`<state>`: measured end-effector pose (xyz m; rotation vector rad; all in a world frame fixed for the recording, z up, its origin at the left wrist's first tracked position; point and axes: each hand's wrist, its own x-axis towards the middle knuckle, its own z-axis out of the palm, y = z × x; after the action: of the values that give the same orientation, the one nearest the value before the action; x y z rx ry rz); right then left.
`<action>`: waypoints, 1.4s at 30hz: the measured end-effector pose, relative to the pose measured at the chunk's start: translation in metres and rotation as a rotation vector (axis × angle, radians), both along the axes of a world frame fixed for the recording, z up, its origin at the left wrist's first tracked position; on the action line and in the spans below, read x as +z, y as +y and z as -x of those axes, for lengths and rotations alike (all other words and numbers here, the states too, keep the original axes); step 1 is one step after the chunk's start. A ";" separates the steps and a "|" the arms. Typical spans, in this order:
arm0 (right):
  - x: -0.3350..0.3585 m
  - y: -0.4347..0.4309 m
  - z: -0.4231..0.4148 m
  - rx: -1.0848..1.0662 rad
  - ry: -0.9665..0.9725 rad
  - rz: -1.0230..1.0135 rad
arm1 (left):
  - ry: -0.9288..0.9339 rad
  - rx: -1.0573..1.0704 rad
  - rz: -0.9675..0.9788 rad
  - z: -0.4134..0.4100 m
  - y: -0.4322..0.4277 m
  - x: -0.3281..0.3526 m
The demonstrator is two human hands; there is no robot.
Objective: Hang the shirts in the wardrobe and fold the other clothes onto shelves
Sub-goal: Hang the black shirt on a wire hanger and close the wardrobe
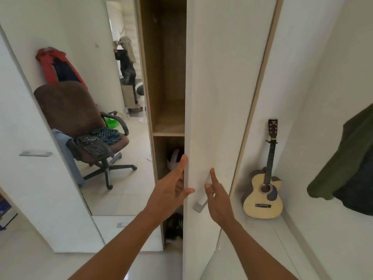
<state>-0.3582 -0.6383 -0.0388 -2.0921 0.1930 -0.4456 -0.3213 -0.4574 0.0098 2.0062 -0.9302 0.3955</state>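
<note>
A white wardrobe door [218,81] stands partly open in front of me, edge on. My left hand [171,188] is at the door's left edge with fingers spread, the thumb on the door's front. My right hand [217,196] lies open on the door face just above the metal handle [199,205]. Behind the door a wooden compartment [167,77] shows a bare shelf [169,126], and lower down a white item [173,159] and dark things [174,227]. Crumpled clothes [101,138] lie on a brown office chair [80,118].
A mirrored door [90,57] at left reflects the room. Red and dark garments [56,65] hang behind the chair. A guitar [266,182] leans in the right corner. A dark green garment [347,158] hangs at the right edge.
</note>
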 end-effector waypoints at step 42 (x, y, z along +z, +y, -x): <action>0.074 -0.199 0.201 -0.345 -0.301 0.401 | 0.302 -0.217 -0.449 0.098 -0.214 0.038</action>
<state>-0.5596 -0.8374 0.0349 -2.3507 0.3085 -1.0732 -0.4195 -0.6711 0.0479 2.2481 -1.0952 -0.2566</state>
